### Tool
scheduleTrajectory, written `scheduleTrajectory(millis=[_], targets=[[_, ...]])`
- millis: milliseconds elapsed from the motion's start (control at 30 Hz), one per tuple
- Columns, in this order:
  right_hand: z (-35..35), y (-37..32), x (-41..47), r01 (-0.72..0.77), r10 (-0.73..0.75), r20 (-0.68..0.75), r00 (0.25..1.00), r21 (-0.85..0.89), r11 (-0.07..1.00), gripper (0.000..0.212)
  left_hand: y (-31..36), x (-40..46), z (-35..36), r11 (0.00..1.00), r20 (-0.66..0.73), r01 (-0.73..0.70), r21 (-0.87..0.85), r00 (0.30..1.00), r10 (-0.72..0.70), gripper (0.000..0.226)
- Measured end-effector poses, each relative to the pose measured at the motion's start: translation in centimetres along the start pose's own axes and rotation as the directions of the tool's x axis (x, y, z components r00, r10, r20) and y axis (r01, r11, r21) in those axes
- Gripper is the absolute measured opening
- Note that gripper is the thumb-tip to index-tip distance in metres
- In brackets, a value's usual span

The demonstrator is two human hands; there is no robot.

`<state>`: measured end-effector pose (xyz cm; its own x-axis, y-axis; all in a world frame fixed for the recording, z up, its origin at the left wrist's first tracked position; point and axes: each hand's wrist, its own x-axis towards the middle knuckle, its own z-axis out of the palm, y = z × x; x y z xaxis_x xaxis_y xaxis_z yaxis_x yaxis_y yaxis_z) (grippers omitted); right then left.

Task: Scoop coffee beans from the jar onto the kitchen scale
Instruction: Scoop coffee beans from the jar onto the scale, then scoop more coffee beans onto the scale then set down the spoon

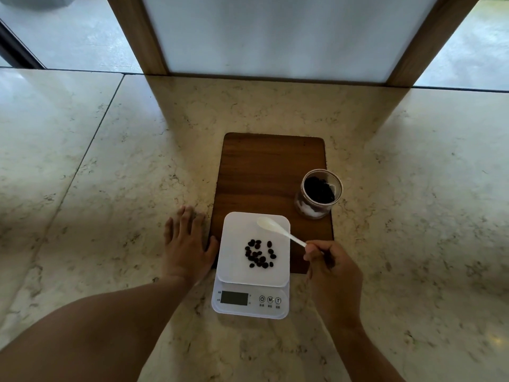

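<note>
A white kitchen scale stands at the near end of a wooden board, with several dark coffee beans lying on its platform. An open glass jar holding dark beans sits on the board's right edge, behind and to the right of the scale. My right hand pinches the handle of a white plastic spoon. The spoon's empty bowl hovers over the platform's far right corner. My left hand lies flat on the counter, fingers spread, its thumb beside the scale's left edge.
The wooden board lies on a marble counter. A wood-framed white panel rises at the counter's back edge. The scale's display and three buttons face me at the near side.
</note>
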<state>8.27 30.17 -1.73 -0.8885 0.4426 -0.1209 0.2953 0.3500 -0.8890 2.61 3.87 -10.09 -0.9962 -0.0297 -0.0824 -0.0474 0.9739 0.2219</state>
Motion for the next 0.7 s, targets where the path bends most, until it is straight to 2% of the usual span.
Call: scheduleTrajectory(millis=[200,333,500,700], targets=[[-2.6,-1.3,4.9,0.053,-0.068,-0.183,0.981,-0.086,0.995,0.016,0.1,0.0,0.0,1.000,-0.019,-0.007,-0.023,1.000,0.006,0.072],[-3.7,-1.5,7.1,0.117,-0.166,-0.219,0.962,-0.222,0.968,0.012,0.0,-0.1,-0.1,1.000,-0.018,-0.007,-0.028,1.000,0.007,0.075],[-4.1,-1.9,8.9,0.319,-0.392,-0.101,0.914,-0.416,0.851,0.009,0.2,0.0,0.0,0.999,-0.022,0.000,-0.034,1.000,-0.001,0.076],[-3.9,-2.8,11.1,0.504,-0.525,0.137,0.840,-0.556,0.661,0.009,-0.1,0.0,0.2,1.000,-0.032,-0.012,-0.028,0.999,0.011,0.073]])
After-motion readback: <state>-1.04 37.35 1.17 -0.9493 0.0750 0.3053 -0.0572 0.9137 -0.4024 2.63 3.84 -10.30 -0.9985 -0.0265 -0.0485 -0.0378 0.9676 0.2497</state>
